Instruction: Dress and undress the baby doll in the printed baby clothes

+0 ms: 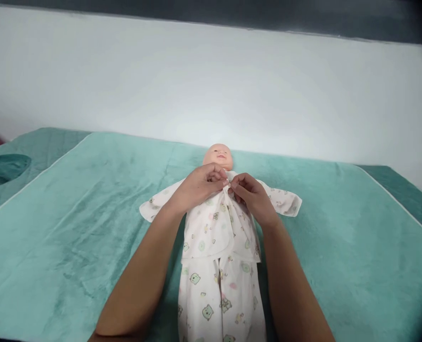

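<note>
A baby doll (218, 154) lies on its back in the middle, its head toward the wall. It wears a white printed jacket (207, 232) and matching printed pants (211, 299). At the top of the jacket's front, just under the doll's chin, my left hand (205, 183) pinches the cloth with thumb and fingers. Close beside it, my right hand (248, 190) is closed on the other side of the same front opening. The fingertips of both hands nearly meet there. Any fastener between them is too small to make out. The sleeves spread out to both sides.
A green plush cover (339, 247) with white piping lies under the doll, wrinkled on the left. A white wall (211, 85) rises behind it, with a dark band along the top. An oval opening (6, 168) shows in the cover at far left.
</note>
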